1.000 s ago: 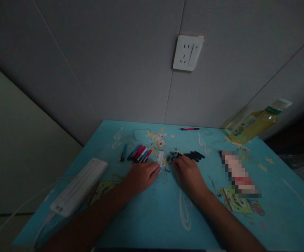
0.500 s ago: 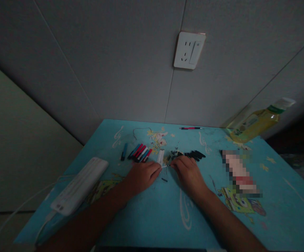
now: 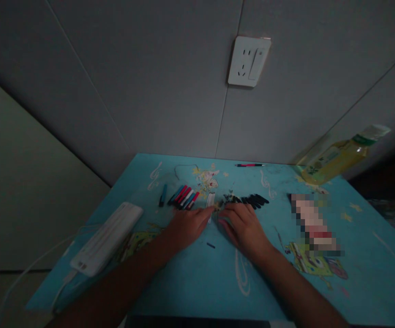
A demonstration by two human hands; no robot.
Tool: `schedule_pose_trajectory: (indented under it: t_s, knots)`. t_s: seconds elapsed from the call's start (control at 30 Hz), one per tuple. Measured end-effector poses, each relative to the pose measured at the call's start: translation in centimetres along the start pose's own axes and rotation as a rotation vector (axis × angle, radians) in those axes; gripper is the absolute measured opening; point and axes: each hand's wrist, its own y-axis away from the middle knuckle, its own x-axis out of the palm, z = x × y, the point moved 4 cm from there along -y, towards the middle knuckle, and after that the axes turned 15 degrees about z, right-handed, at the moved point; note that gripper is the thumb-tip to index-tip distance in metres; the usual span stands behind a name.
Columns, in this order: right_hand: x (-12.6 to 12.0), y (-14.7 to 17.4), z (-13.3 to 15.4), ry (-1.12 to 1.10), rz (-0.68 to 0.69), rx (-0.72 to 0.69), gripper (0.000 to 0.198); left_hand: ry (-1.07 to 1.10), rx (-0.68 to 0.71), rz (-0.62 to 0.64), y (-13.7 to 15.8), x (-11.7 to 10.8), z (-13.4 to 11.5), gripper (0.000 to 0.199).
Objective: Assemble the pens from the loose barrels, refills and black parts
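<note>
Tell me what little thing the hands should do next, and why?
Maybe the right hand could pick up the small dark piece, because it lies by itself on the blue table, apart from the black pieces.

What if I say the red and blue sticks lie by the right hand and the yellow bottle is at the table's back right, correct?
Not quite: the head view shows the red and blue sticks by the left hand, not the right hand. The yellow bottle is where you said.
</note>
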Motion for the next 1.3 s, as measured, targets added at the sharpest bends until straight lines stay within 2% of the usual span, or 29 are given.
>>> schedule_pose_trajectory:
  t_s: [0.13, 0.2, 0.37, 0.6, 0.87, 1.1, 1.3]
  knots:
    - [0.6, 0.4, 2.2, -0.119, 0.249, -0.139, 0.029, 0.036, -0.085, -0.028, 0.0, -0.3, 0.9, 0.032]
    - [1.1, 0.5, 2.8, -0.125, 0.340, -0.167, 0.034, 0.040, -0.099, -0.036, -0.1, -0.4, 1.1, 0.030]
    - [1.8, 0.4, 3.0, -0.078, 0.385, -0.153, 0.023, 0.038, -0.106, -0.032, -0.1, -0.6, 0.8, 0.028]
    - [2.5, -0.2, 1.5, 0.054, 0.283, -0.092, 0.018, 0.009, -0.144, 0.010, -0.1, -0.7, 0.6, 0.028]
    - [1.3, -1.0, -2.0, 0.190, 0.109, 0.223, 0.017, -0.008, -0.140, 0.062, -0.2, -0.4, 0.6, 0.023]
    - [-0.8, 0.9, -6.4, 0.225, 0.011, 0.463, 0.017, 0.037, -0.037, 0.020, -0.2, -0.1, 0.5, 0.026]
    - [-0.5, 1.7, -8.0, 0.209, 0.020, 0.490, 0.013, 0.053, -0.018, -0.029, -0.1, -0.3, 0.5, 0.028]
